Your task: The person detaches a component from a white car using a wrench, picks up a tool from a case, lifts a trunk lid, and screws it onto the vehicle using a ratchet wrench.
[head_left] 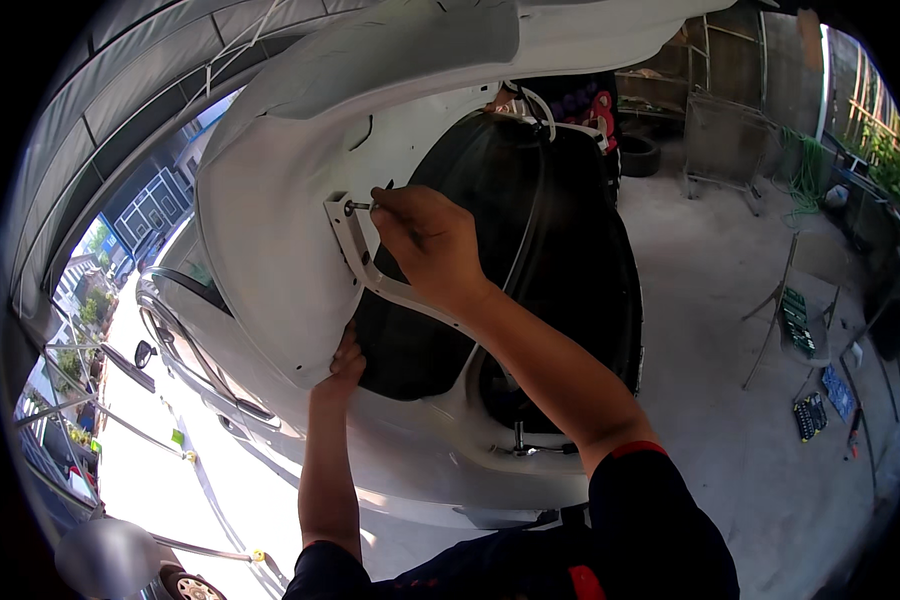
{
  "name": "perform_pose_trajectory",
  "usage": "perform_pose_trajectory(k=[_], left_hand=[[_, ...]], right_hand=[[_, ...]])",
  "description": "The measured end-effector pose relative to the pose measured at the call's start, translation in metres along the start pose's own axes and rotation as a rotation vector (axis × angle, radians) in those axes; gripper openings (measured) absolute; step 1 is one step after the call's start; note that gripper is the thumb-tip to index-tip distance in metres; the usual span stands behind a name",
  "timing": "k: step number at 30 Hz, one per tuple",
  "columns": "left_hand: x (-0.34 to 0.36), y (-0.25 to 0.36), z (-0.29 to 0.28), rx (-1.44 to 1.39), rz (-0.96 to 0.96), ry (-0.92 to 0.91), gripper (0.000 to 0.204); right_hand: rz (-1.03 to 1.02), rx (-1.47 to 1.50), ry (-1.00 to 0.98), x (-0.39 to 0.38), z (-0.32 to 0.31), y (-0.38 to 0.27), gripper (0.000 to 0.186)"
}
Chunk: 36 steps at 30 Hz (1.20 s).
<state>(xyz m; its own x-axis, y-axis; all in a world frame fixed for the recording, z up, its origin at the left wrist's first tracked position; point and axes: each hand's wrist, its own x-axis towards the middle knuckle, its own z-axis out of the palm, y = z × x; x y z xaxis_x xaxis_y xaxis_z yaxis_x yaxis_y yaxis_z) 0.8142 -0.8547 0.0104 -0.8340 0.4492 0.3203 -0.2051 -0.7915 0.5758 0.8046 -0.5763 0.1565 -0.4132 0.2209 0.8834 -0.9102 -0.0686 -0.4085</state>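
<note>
The raised pale trunk lid (260,250) of a car fills the left middle of the view. With my left hand (345,362) I grip its lower edge; some of those fingers are hidden behind it. My right hand (430,240) is closed in a pinch on a small metal bolt (362,207). The bolt's end meets the flat bracket of the curved white hinge arm (348,235), beside the lid's inner face. Beneath my right forearm lies the dark trunk opening (580,280).
A ratchet wrench (535,450) rests on the trunk's rear sill. Behind the lid stands another person in dark clothes (598,110). On the right are a folding chair (810,290) with a green tool case (797,320), a socket set (811,415) on the floor, and a tire (640,157).
</note>
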Motion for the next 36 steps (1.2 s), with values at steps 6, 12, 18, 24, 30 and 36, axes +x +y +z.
perform_pose_trajectory(k=[6,12,18,24,30,36], left_hand=[[0.002,0.003,-0.009,-0.03,-0.02,0.002,0.053],[0.0,0.004,-0.01,-0.067,-0.009,0.016,0.032],[-0.005,0.004,-0.005,-0.048,0.034,0.106,0.021],[-0.003,0.001,-0.002,-0.034,0.059,0.154,0.016],[-0.003,0.001,-0.007,-0.053,0.061,0.112,0.017],[-0.004,0.003,-0.006,-0.063,0.088,0.062,0.015]], right_hand=[[0.143,-0.012,-0.06,-0.004,0.002,-0.01,0.017],[0.262,-0.151,-0.128,0.005,0.003,-0.016,0.019],[0.259,-0.181,-0.203,0.008,0.012,-0.022,0.02],[0.294,-0.336,-0.265,0.022,0.01,-0.041,0.02],[0.268,-0.315,-0.269,0.024,0.01,-0.038,0.016],[-0.107,-0.484,-0.311,0.028,0.01,-0.037,0.014]])
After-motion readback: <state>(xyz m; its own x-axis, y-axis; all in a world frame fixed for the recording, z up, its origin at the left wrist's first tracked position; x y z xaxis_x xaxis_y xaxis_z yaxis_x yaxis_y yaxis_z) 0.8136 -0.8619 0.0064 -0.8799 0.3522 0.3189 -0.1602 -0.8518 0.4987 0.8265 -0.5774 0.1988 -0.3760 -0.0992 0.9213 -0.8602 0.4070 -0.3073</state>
